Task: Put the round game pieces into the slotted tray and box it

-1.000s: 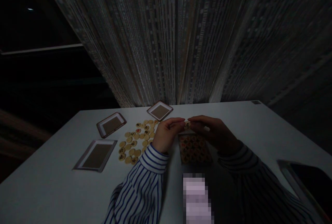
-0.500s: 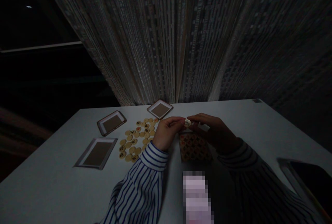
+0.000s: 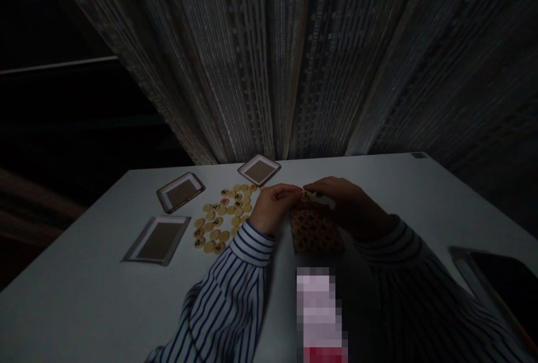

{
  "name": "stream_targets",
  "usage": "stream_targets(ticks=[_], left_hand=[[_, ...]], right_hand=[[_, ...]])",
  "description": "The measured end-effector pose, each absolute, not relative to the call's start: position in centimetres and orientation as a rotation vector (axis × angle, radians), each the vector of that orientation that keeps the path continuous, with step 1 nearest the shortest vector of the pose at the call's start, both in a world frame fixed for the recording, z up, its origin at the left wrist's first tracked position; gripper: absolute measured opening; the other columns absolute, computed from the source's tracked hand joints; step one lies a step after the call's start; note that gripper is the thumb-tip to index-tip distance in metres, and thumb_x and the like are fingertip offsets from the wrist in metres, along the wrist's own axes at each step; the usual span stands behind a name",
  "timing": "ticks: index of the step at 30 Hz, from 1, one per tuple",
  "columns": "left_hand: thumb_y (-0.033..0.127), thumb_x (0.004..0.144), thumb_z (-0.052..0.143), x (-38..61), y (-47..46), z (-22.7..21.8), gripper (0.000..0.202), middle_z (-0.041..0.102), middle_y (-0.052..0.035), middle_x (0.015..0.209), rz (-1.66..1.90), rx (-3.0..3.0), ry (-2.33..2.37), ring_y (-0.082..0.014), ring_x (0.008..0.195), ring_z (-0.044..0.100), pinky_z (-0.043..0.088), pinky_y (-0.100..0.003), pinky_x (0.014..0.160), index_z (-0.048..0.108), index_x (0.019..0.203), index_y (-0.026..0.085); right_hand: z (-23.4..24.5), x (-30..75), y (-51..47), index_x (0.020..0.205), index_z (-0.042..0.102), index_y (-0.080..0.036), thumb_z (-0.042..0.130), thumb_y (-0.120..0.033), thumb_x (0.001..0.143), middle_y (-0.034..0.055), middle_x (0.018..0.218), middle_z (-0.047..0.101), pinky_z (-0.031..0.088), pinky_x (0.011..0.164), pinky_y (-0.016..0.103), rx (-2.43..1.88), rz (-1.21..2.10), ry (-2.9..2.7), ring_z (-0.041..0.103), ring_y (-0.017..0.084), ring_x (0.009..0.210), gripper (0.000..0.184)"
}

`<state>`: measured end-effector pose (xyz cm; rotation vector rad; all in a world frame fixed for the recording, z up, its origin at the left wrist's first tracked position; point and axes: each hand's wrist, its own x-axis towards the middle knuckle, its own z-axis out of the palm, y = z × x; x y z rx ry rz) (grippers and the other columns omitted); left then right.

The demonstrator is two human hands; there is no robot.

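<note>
My left hand (image 3: 273, 208) pinches a round wooden Chinese chess piece (image 3: 306, 195) with a dark character between thumb and forefinger. My right hand (image 3: 344, 203) meets the same piece from the other side, its fingertips closed at the edge. Just below both hands is a small box (image 3: 295, 240) filled with rows of similar pieces, shaded by my right hand. Left of my left hand, many loose pieces (image 3: 216, 221) are spread on the table, some showing black or red characters, others plain side up; my wrist covers part of them.
Three shallow trays or lids stand on the white table (image 3: 92, 251): one (image 3: 180, 192) at the left, one (image 3: 157, 240) nearer, one (image 3: 259, 171) at the back. A dark flat device (image 3: 500, 290) lies at the right. A string curtain (image 3: 269, 71) hangs behind the table.
The piece between my hands has turned, its character now at a different angle and darker. My hands stay together above the box. The view has tilted slightly.
</note>
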<state>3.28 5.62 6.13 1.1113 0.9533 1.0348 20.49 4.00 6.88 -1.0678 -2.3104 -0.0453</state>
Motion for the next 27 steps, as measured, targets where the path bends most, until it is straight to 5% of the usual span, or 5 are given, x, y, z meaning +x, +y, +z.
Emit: stream_targets(ticks=[14,27], left_hand=[[0.014,0.062,0.068,3.2,5.8,5.9,0.017,0.062,0.0012,0.055,0.955,1.202,0.993,-0.0095,0.053,0.058,0.045,-0.021,0.057,0.062,0.078,0.011],[0.022,0.076,0.052,1.8,6.1,4.7,0.021,0.071,-0.0071,0.079,0.465,2.163,1.301,-0.0177,0.075,0.063,0.045,-0.026,0.068,0.071,0.083,0.017]], right_hand=[[6.4,20.6,3.9,0.100,0.063,-0.020,0.053,-0.034,0.080,0.0059,0.085,0.068,0.039,0.065,0.030,-1.127,-0.048,-2.393,0.060,0.018,0.075,0.026],[6.2,20.8,3.9,0.089,0.065,-0.020,0.059,-0.024,0.073,0.0054,0.080,0.068,0.041,0.060,0.027,-1.288,0.037,-2.617,0.062,0.018,0.070,0.018]])
